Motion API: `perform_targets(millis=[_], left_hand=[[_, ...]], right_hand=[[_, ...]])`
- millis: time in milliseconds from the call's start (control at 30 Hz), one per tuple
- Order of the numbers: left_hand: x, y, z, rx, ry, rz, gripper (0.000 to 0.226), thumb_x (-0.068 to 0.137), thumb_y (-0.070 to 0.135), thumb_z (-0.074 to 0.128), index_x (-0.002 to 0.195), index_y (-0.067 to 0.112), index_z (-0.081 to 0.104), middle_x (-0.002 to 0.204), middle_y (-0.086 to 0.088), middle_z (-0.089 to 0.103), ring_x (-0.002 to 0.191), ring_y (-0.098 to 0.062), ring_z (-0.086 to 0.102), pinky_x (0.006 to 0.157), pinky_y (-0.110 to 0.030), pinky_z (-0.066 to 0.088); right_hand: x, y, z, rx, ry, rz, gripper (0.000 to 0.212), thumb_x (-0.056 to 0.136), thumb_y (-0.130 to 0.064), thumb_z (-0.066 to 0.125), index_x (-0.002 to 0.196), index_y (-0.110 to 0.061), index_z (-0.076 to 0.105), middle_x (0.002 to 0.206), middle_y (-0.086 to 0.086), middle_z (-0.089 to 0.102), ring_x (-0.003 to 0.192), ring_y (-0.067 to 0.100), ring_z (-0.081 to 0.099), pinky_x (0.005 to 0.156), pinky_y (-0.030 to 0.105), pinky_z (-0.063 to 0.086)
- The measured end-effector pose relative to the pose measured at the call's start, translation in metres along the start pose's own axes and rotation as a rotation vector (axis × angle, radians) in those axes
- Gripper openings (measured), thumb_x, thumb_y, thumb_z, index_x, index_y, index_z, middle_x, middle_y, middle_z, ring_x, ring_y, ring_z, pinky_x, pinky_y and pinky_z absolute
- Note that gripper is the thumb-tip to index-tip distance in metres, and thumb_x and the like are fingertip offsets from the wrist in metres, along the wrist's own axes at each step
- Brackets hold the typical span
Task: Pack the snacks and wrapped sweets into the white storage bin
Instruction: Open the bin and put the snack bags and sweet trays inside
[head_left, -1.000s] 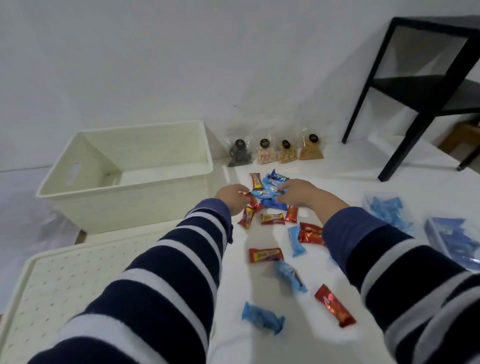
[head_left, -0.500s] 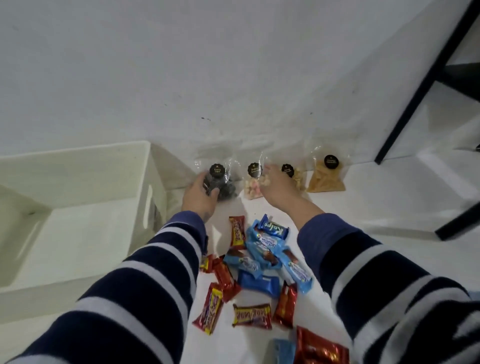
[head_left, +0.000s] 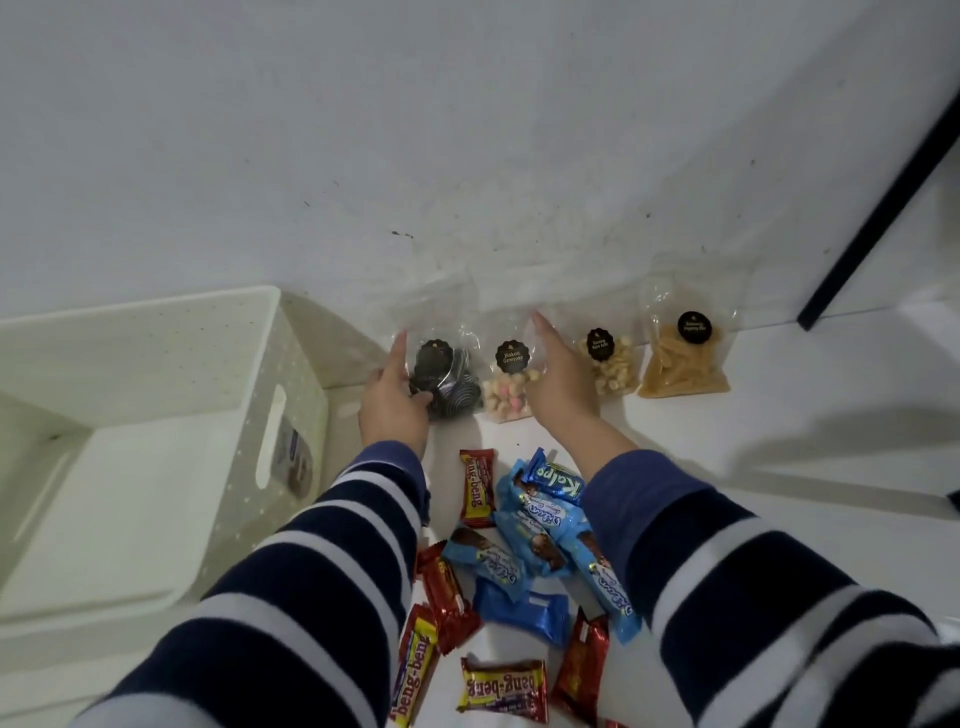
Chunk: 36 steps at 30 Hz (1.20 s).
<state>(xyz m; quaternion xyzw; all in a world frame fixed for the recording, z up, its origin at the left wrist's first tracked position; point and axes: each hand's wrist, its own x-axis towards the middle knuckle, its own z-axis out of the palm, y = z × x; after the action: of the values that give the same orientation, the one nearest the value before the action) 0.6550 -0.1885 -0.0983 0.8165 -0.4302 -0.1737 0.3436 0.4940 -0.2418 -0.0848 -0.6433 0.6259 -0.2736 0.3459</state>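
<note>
Four clear snack pouches are lined up against the white wall, each sealed with a round black sticker. The leftmost pouch of dark swirled biscuits is touched by the left hand: the thumb is pressed against its lower left side while the fingers are stretched up along its left edge, so a flat cupping contact is seen rather than a closed pinch. The right hand is held with fingers straight and together, pointing toward the wall, in the gap between the pouch of pink and cream biscuits and the pouch of pale round nuts; whether either pouch is actually pressed cannot be told. The pouch of yellow strip crackers is left apart at the far right of the row.

The white storage bin is placed just left of the left hand, its handle cutout facing the pouches. Between the two striped sleeves, wrapped sweets are scattered on the white surface: a red beng-beng bar, a blue Kalpa bar resting on a heap of light blue wafer packs, and further red bars nearer the camera. A black table leg is seen at the upper right.
</note>
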Motion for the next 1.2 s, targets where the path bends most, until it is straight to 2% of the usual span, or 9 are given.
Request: perform_targets(millis=[133,200,300,433,633,800,967,1100,1200], left_hand=[[-0.002,0.011,-0.021,-0.032,0.033,0.013,0.072,0.093,-0.002,0.044,0.144,0.045,0.025,0.135,-0.008,0.047,0.103,-0.024,0.058,0.091,-0.034,0.05],[-0.004,0.018,-0.035,-0.074,0.06,0.028,0.073,0.091,-0.007,0.037,0.143,0.044,0.031,0.134,-0.007,0.047,0.11,-0.024,0.055,0.097,-0.037,0.048],[-0.01,0.031,-0.06,-0.123,0.08,0.063,0.073,0.09,-0.008,0.034,0.141,0.044,0.035,0.127,-0.002,0.051,0.104,-0.021,0.056,0.093,-0.033,0.049],[-0.02,0.054,-0.107,-0.09,0.118,0.162,0.07,0.089,-0.007,0.039,0.144,0.037,0.034,0.113,-0.003,0.054,0.089,-0.016,0.051,0.076,-0.025,0.04],[-0.034,0.052,-0.204,-0.155,0.194,0.247,0.072,0.086,-0.006,0.044,0.144,0.036,0.036,0.105,-0.002,0.052,0.087,-0.014,0.049,0.084,-0.03,0.048],[-0.039,-0.003,-0.291,-0.132,0.195,0.213,0.069,0.088,-0.005,0.044,0.144,0.034,0.035,0.104,-0.002,0.053,0.086,-0.015,0.05,0.079,-0.027,0.045],[-0.032,-0.084,-0.354,-0.081,0.153,0.137,0.069,0.088,-0.005,0.045,0.143,0.035,0.037,0.106,-0.005,0.058,0.087,-0.02,0.055,0.083,-0.034,0.05],[-0.015,-0.147,-0.378,-0.063,0.11,0.029,0.07,0.087,-0.007,0.042,0.143,0.035,0.038,0.101,-0.004,0.058,0.087,-0.021,0.057,0.083,-0.032,0.05],[0.009,-0.185,-0.383,-0.024,0.065,-0.028,0.071,0.088,-0.007,0.041,0.143,0.037,0.036,0.103,-0.004,0.058,0.08,-0.02,0.057,0.081,-0.037,0.055]], right_hand=[[-0.009,-0.014,-0.012,0.016,-0.003,-0.014,0.087,0.084,0.01,0.052,0.147,-0.043,0.022,0.121,0.005,0.056,0.079,0.016,0.053,0.063,0.029,0.048],[-0.015,-0.028,-0.022,0.033,-0.003,-0.007,0.089,0.085,0.01,0.054,0.147,-0.045,0.021,0.124,0.005,0.054,0.084,0.014,0.054,0.067,0.027,0.048],[-0.029,-0.055,-0.038,0.037,0.012,-0.035,0.09,0.085,0.009,0.053,0.146,-0.047,0.019,0.128,0.005,0.052,0.091,0.017,0.058,0.073,0.032,0.055],[-0.05,-0.095,-0.057,0.043,0.09,-0.102,0.089,0.085,0.011,0.05,0.146,-0.046,0.021,0.115,0.004,0.054,0.098,0.021,0.059,0.079,0.033,0.054],[-0.103,-0.178,-0.062,0.041,0.139,-0.185,0.089,0.082,0.012,0.048,0.147,-0.043,0.022,0.102,0.001,0.049,0.097,0.022,0.057,0.087,0.039,0.054],[-0.162,-0.239,-0.013,0.058,0.1,-0.189,0.088,0.082,0.012,0.045,0.149,-0.04,0.021,0.1,0.0,0.047,0.085,0.019,0.054,0.084,0.039,0.055],[-0.201,-0.278,0.062,0.046,-0.004,-0.16,0.085,0.083,0.006,0.049,0.15,-0.038,0.021,0.085,-0.005,0.046,0.08,0.019,0.053,0.084,0.039,0.055],[-0.207,-0.297,0.123,-0.003,-0.124,-0.129,0.088,0.083,0.007,0.053,0.15,-0.038,0.02,0.1,-0.004,0.045,0.065,0.005,0.048,0.067,0.024,0.046],[-0.194,-0.302,0.166,-0.032,-0.205,-0.072,0.089,0.082,0.011,0.05,0.15,-0.038,0.02,0.079,-0.006,0.046,0.06,0.005,0.045,0.065,0.023,0.045]])
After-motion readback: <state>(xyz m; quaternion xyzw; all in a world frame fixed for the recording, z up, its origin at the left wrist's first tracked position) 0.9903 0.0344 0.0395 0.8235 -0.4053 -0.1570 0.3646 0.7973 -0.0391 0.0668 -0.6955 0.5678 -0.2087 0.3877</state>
